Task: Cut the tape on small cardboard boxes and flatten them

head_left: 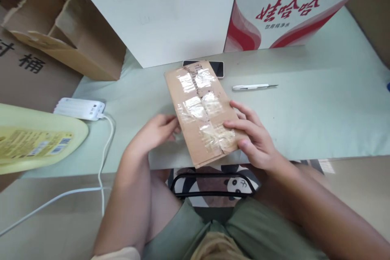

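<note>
A flat brown cardboard box (187, 130), with strips of shiny clear tape along its seam, is held at a slant over the table's front edge. My right hand (256, 140) grips its right side near the lower corner, with the fingers spread over the edge and top. At the box's left edge, my left hand (161, 130) has its fingers curled together; their tips are partly hidden, and I cannot make out what is in them. Behind the box lies a phone (217, 69), partly covered by it. A white craft knife (254, 87) with its blade out lies to the right.
Large white cartons (161, 16) stand along the back, one with red print (274, 24). An open brown carton (88, 36) is at left. A white power bank (79, 108) with a cable (106, 146) lies near a yellow bottle (39, 138). Below is a panda-patterned surface (237, 185).
</note>
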The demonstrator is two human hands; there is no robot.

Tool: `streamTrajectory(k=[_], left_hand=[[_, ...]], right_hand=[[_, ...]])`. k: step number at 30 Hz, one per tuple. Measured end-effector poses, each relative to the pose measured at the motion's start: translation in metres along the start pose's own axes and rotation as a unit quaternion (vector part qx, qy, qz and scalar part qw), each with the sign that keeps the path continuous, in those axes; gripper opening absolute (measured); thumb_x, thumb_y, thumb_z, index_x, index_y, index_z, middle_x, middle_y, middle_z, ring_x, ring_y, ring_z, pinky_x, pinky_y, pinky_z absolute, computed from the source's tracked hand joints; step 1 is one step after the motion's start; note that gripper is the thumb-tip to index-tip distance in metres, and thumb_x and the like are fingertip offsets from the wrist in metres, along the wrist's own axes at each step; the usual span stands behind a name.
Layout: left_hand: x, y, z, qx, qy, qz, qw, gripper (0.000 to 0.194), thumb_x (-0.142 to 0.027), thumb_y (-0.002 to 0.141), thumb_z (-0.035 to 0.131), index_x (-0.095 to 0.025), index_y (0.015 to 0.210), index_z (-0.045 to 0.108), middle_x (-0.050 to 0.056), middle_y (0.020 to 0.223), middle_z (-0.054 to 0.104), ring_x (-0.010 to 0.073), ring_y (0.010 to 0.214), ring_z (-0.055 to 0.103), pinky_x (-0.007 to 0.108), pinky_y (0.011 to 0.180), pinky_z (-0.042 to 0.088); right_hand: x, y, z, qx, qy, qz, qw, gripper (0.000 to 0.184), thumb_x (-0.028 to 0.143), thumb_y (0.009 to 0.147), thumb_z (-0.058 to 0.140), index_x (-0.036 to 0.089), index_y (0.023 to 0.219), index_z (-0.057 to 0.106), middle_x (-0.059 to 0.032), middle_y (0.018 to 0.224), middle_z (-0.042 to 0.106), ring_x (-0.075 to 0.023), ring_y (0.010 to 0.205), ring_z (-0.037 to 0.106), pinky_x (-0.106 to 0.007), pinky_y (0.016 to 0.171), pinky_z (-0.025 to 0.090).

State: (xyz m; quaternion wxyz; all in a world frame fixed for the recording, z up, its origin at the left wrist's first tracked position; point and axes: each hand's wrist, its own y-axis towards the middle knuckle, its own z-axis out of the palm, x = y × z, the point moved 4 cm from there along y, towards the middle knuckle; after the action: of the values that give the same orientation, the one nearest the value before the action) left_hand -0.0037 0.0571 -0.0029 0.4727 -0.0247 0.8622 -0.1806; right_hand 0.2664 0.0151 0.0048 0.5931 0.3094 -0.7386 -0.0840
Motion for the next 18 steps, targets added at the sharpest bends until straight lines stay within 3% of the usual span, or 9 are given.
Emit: streamTrajectory(k=[2,3,5,7,9,12,18], left_hand=[[-0.001,0.002,-0.014,-0.166,-0.012,0.049,0.985,0.034,-0.052,0.088,0.061,-0.021,0.096,0.073,0.008,0.09,0.077,0.0247,0.081,0.074,0.038,0.072,0.061],[-0.004,-0.001,-0.02,-0.244,-0.022,0.102,0.964,0.034,-0.052,0.089,0.062,-0.022,0.103,0.072,0.008,0.099,0.077,0.0257,0.093,0.074,0.04,0.08,0.062],[-0.015,-0.012,-0.026,-0.35,-0.026,0.27,0.896,0.035,-0.052,0.092,0.063,-0.025,0.114,0.069,0.008,0.115,0.074,0.0267,0.115,0.07,0.045,0.098,0.06],[-0.027,-0.023,-0.02,-0.339,0.013,0.414,0.845,0.031,-0.05,0.096,0.062,-0.028,0.116,0.07,0.006,0.126,0.071,0.0269,0.129,0.064,0.05,0.114,0.052],[-0.037,-0.029,-0.009,-0.279,0.067,0.474,0.832,0.027,-0.044,0.099,0.058,-0.029,0.117,0.071,0.005,0.129,0.07,0.0277,0.132,0.062,0.054,0.122,0.045],[-0.043,-0.032,0.005,-0.215,0.131,0.468,0.847,0.028,-0.038,0.098,0.055,-0.029,0.119,0.071,0.006,0.135,0.068,0.0316,0.139,0.057,0.057,0.123,0.044],[-0.047,-0.033,0.013,-0.177,0.175,0.435,0.865,0.041,-0.042,0.103,0.043,-0.027,0.128,0.072,0.009,0.138,0.067,0.0333,0.142,0.05,0.059,0.128,0.035]], right_hand=[[0.0,0.001,0.002,0.009,0.013,0.003,1.0,0.035,0.043,0.104,0.058,0.038,0.138,0.067,-0.0023,0.169,0.042,-0.0309,0.156,0.043,-0.055,0.127,0.043],[0.0,0.001,0.003,0.014,0.02,0.005,1.0,0.035,0.044,0.104,0.058,0.038,0.138,0.066,-0.0027,0.169,0.041,-0.031,0.156,0.043,-0.055,0.127,0.042],[-0.001,0.001,0.004,0.024,0.038,0.011,0.999,0.035,0.045,0.103,0.059,0.038,0.137,0.067,-0.003,0.169,0.042,-0.0313,0.156,0.044,-0.055,0.126,0.043],[-0.001,0.001,0.004,0.028,0.051,0.015,0.998,0.035,0.046,0.103,0.06,0.038,0.136,0.068,-0.0025,0.168,0.043,-0.0314,0.155,0.044,-0.055,0.126,0.043],[-0.001,0.001,0.004,0.026,0.058,0.015,0.998,0.035,0.046,0.103,0.06,0.039,0.136,0.068,-0.0016,0.168,0.044,-0.0314,0.155,0.045,-0.056,0.126,0.043],[-0.002,0.001,0.005,0.023,0.066,0.017,0.997,0.035,0.045,0.103,0.06,0.039,0.136,0.067,-0.0001,0.169,0.043,-0.0313,0.154,0.046,-0.056,0.126,0.043],[-0.004,0.0,0.006,0.029,0.073,0.018,0.997,0.033,0.045,0.102,0.06,0.039,0.133,0.069,0.002,0.169,0.043,-0.031,0.156,0.043,-0.056,0.127,0.041]])
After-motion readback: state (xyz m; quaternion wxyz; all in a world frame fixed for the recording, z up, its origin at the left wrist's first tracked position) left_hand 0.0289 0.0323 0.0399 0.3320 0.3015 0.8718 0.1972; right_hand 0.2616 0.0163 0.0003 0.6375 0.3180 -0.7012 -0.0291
